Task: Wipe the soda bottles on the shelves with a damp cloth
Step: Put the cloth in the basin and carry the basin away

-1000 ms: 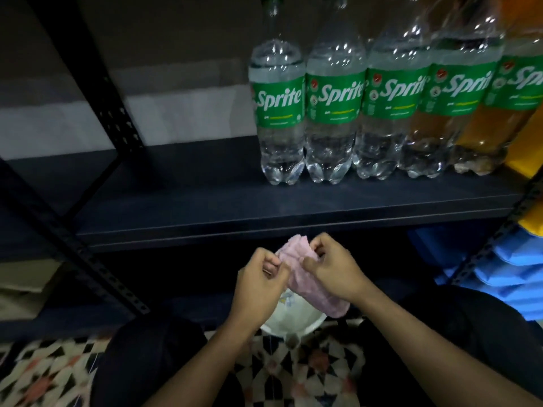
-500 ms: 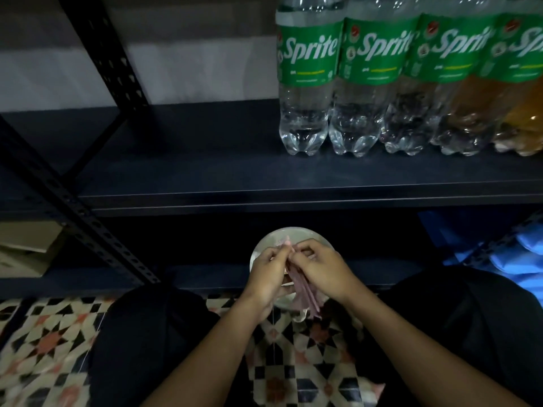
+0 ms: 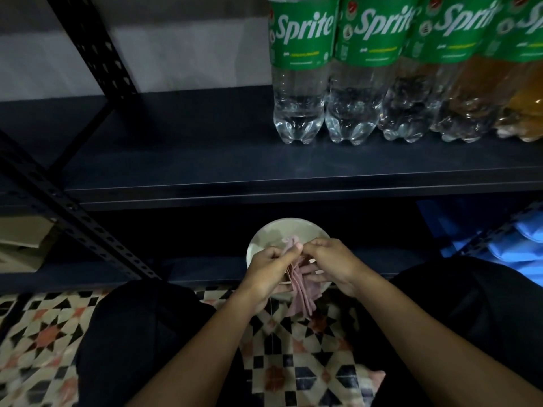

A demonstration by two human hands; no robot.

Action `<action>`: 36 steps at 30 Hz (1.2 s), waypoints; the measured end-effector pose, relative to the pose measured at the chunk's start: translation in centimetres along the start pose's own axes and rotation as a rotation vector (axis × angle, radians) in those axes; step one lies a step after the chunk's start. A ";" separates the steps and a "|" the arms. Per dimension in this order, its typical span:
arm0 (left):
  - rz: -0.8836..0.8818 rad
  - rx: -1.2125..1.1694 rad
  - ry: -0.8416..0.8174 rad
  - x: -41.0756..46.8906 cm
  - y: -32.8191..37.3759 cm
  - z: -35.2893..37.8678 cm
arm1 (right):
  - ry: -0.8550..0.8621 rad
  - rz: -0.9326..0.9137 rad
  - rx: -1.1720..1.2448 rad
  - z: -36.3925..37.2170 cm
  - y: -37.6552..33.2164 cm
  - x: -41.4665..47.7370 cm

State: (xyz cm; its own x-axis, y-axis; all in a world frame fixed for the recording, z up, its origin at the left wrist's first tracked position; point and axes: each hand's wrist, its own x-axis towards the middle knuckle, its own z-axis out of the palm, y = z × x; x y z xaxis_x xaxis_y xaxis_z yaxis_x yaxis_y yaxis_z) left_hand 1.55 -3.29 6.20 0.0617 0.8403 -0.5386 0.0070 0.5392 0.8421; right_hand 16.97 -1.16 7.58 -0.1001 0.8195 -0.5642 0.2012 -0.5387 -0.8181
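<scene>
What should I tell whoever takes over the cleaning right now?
Left hand: pinches the top of the pink cloth.
Right hand: pinches the same cloth right beside it.
The cloth hangs bunched over the white bowl, below the shelf.
The soda bottles stand in a row on the shelf; neither hand touches them.
Done: cloth in hand. Left: wipe the bottles.
</scene>
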 end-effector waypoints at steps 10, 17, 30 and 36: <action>0.305 0.538 0.361 2.3 1.6 -3.1 | 0.404 -0.238 -0.500 -3.8 -2.0 1.3; 0.121 0.639 0.156 4.6 2.1 -6.3 | 0.188 -0.165 -0.588 -6.1 -1.5 2.3; -0.113 0.291 0.539 11.3 -2.7 -7.4 | 0.318 0.150 -0.453 -7.4 4.7 11.3; -0.211 0.312 0.402 11.4 -6.8 -6.4 | 0.297 0.247 -0.334 -5.7 8.7 11.7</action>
State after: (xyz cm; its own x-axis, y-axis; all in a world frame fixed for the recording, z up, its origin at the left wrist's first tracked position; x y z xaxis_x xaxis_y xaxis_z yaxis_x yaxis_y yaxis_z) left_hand -4.15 2.98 -5.90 -0.3590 0.7035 -0.6133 0.2771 0.7078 0.6498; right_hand 23.08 4.87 -5.55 0.2613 0.7221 -0.6406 0.4894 -0.6711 -0.5568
